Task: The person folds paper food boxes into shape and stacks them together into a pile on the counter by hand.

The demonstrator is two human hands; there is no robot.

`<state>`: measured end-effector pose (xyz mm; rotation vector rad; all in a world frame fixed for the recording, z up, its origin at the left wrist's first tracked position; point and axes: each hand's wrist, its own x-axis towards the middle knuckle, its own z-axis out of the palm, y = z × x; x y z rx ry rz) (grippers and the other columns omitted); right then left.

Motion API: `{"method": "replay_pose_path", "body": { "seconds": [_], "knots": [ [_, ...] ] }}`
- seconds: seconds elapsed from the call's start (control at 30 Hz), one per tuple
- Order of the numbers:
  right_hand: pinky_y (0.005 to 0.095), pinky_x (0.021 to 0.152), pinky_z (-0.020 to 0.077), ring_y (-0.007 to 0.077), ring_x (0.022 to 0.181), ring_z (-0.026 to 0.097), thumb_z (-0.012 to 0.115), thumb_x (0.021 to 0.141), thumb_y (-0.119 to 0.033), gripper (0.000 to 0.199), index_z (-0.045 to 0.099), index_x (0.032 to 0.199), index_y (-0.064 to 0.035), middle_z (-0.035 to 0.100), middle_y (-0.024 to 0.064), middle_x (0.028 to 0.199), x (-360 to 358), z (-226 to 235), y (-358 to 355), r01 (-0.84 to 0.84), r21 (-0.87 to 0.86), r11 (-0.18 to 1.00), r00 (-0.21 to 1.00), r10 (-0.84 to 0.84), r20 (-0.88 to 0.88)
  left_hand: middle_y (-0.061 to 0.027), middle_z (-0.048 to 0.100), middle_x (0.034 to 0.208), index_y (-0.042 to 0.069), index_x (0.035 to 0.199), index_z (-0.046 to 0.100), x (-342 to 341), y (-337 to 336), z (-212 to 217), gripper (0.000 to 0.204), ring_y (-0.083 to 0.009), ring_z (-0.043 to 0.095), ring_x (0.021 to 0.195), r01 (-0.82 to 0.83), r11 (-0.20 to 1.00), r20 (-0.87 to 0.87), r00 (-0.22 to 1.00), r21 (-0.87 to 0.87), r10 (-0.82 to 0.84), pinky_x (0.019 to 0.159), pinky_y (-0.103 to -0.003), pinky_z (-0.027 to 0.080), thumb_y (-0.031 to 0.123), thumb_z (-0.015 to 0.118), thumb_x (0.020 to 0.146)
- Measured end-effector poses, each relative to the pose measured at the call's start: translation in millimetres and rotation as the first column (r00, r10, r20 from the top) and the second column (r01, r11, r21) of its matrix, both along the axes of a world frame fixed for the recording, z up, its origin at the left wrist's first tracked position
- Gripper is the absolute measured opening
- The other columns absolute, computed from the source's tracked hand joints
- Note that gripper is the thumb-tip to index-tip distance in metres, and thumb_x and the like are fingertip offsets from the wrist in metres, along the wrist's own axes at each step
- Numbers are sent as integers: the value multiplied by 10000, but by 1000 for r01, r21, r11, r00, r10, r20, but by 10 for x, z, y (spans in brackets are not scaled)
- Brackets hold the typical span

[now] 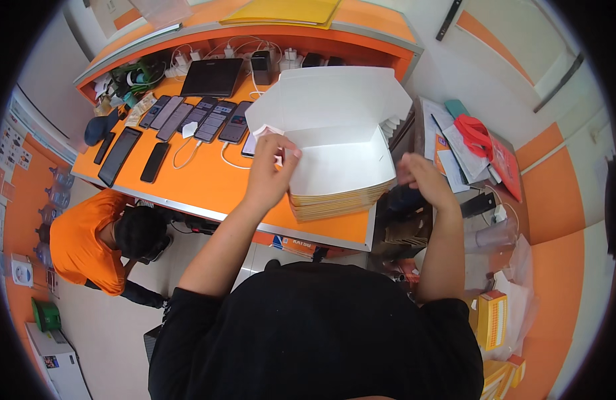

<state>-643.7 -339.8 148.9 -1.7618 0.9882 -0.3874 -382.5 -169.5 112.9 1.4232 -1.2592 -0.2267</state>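
While the left hand (269, 167) pinches, hold unclear, by the worktop's (208, 190) right-corner box (338, 163), the right hand (428, 180) half-curls, empty.

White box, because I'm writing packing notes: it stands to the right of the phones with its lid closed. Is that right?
Not closed: the head view shows the white box with its lid open, to the right of the phones.

Open white cardboard box (338, 160), shallow and rectangular, its plain white interior facing up. The broad lid, with angled corners, stands raised along the far side. The box rests atop a neat stack of thin, brown-edged cardboard layers (341, 203), which lies at the right end of the orange worktop (211, 187).
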Motion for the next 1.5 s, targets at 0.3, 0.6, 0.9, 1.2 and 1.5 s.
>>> {"method": "replay_pose_path", "body": {
  "seconds": [0.3, 0.6, 0.9, 1.2, 1.5],
  "knots": [
    [401, 721, 513, 297, 883, 632, 553, 865, -381, 540, 393, 1315, -129, 589, 155, 1003, 694, 494, 371, -303, -761, 574, 851, -197, -487, -191, 268, 1347, 120, 1335, 398, 82, -128, 194, 595, -344, 315, 1242, -113, 927, 145, 987, 357, 64, 1014, -459, 297, 255, 605, 794],
    [410, 847, 483, 337, 1027, 580, 525, 873, -301, 623, 276, 1388, -54, 544, 197, 1146, 828, 222, 209, -367, -590, 719, 738, -162, -656, -154, 281, 1366, 110, 1400, 284, -108, -92, 459, 728, -323, 279, 1281, -416, 703, 583, 813, 577, 1, 1031, -554, 207, 400, 548, 786],
    [528, 931, 357, 322, 1247, 397, 530, 853, -466, 694, 347, 1364, -33, 368, 196, 1357, 607, 407, 479, -234, -722, 651, 856, -213, -470, -171, 101, 1493, 91, 1413, 267, -222, 125, 362, 779, -342, 161, 1372, -366, 777, 563, 826, 513, 18, 1054, -600, 99, 562, 483, 831],
    [512, 1049, 240, 348, 1355, 222, 439, 860, -573, 803, 281, 1387, 12, 118, 228, 1481, 524, 83, 461, -288, -531, 797, 900, 35, -435, -206, 147, 1482, 55, 1409, 266, -303, 58, 350, 797, -309, 165, 1380, -301, 753, 566, 816, 585, -115, 1056, -600, 110, 586, 449, 843],
    [486, 1056, 249, 391, 1347, 215, 443, 846, -606, 820, 252, 1416, -49, 102, 264, 1469, 485, 16, 529, -148, -450, 880, 958, 15, -287, -230, 183, 1469, 52, 1391, 303, -252, 164, 283, 692, -379, 236, 1344, -242, 802, 485, 872, 546, -67, 1059, -545, 167, 483, 473, 877]
  ]
}}
